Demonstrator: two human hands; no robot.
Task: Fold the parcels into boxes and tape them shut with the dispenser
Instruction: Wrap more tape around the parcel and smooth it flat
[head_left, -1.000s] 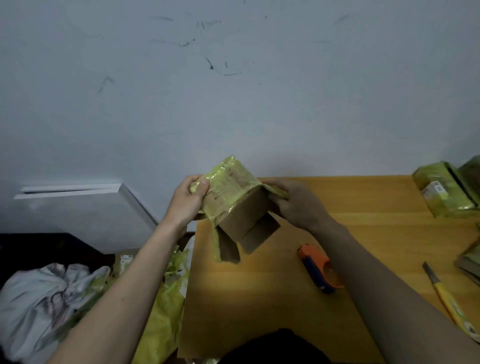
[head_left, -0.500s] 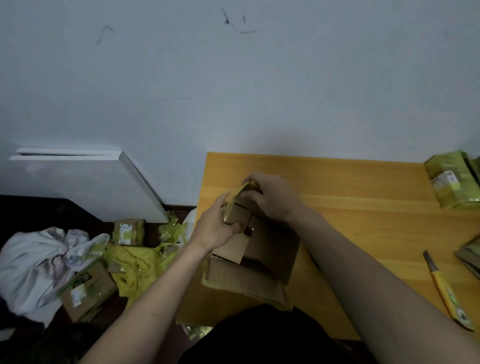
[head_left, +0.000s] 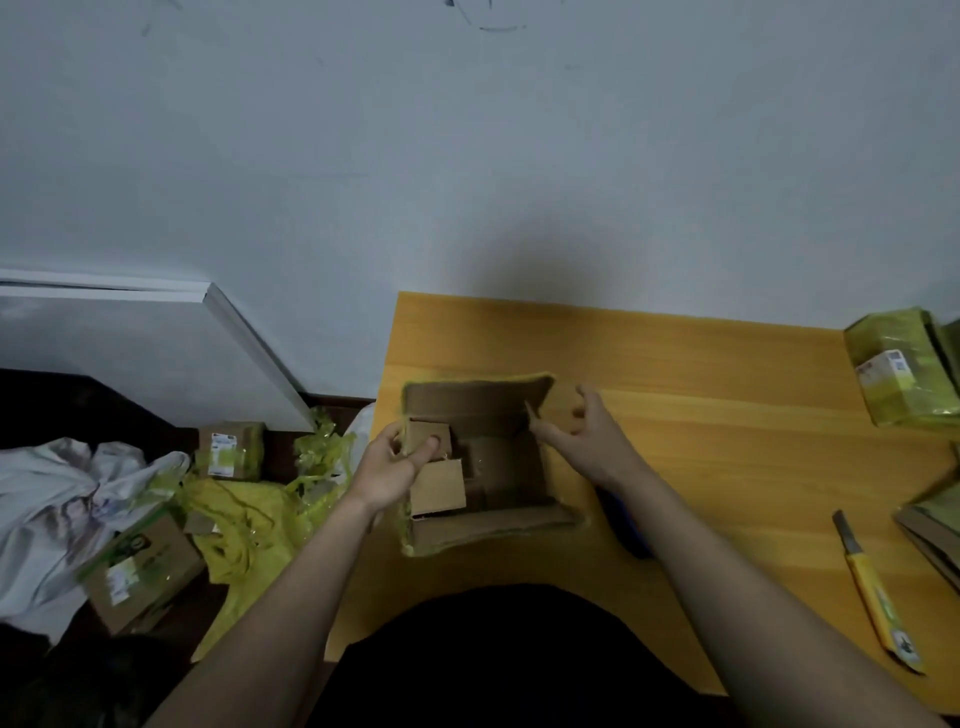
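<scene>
The open cardboard box (head_left: 483, 467) stands on the yellow bench (head_left: 727, 441), between both hands, with its flaps up. The left hand (head_left: 387, 467) pinches a small inner flap (head_left: 427, 435) at the left wall of the box. The right hand (head_left: 592, 441) is at the right wall with relaxed fingers and grips nothing; its forefinger touches the edge. Beside the right forearm a blue tape dispenser (head_left: 626, 525) is partly hidden. Further right lie a yellow knife (head_left: 878, 597) and a wrapped parcel (head_left: 898, 369).
</scene>
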